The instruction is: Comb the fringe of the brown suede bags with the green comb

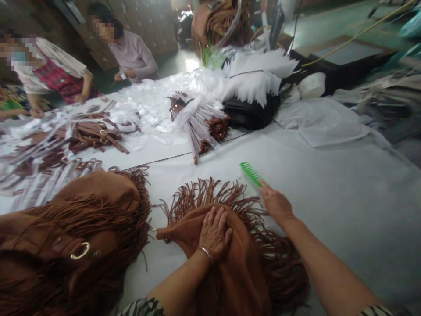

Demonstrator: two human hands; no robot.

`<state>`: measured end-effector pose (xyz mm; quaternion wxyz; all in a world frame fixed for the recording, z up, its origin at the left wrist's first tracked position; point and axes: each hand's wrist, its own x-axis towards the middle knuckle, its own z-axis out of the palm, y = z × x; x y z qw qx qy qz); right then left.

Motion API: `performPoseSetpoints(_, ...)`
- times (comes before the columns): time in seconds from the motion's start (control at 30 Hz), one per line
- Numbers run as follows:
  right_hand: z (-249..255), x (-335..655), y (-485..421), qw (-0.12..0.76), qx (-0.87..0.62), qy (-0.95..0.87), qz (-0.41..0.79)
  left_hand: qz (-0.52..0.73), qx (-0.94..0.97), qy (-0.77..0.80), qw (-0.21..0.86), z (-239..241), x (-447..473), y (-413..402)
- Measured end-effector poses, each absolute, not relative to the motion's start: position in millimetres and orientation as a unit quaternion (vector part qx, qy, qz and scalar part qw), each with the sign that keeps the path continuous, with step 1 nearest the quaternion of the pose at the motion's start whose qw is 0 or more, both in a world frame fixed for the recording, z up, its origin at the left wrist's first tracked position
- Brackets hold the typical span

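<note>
A brown fringed bag (243,245) lies on the white table before me, its strands fanned out along the far and right edges. Flat on its upper part rests my left hand (215,232), fingers stretched out, a bracelet at the wrist. My right hand (276,202) is closed around the end of a green comb (251,174). The comb is just beyond the fringe, its teeth pointing up and to the right, apart from the strands.
More brown fringed bags (98,193) are piled at the left. Behind them lie wrapped brown straps (95,131), a tied strap bundle (200,120), white sheets (259,72) on black material (251,112), and clear plastic (158,109). Two people (134,57) stand across the table.
</note>
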<state>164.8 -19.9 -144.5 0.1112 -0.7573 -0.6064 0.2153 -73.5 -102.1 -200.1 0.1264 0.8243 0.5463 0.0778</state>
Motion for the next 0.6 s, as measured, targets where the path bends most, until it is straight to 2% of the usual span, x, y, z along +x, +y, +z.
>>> performPoseSetpoints(0.1,-130,179,-15,0.169,-0.742,-0.610,0.219,0.080,0.825,0.545,0.126,-200,-72,-102)
performPoseSetpoints(0.23,-136,135,-19,0.085,-0.485,-0.761,0.422,0.072,0.818,0.554,0.139,-196,-71,-101)
performPoseSetpoints(0.3,-147,116,-15,0.052,-0.433,-0.783,0.443,0.072,0.816,0.556,0.142,-194,-71,-101)
performPoseSetpoints(0.37,-157,112,-2,0.053,-0.469,-0.780,0.411,0.077,0.821,0.549,0.136,-193,-71,-100)
performPoseSetpoints(0.43,-160,124,17,0.078,-0.568,-0.740,0.351,0.078,0.827,0.542,0.127,-193,-72,-100)
performPoseSetpoints(0.53,-147,153,48,0.137,-0.711,-0.642,0.251,0.073,0.828,0.543,0.122,-195,-73,-99)
performPoseSetpoints(0.6,-131,168,57,0.204,-0.741,-0.607,0.203,0.071,0.828,0.542,0.122,-196,-73,-98)
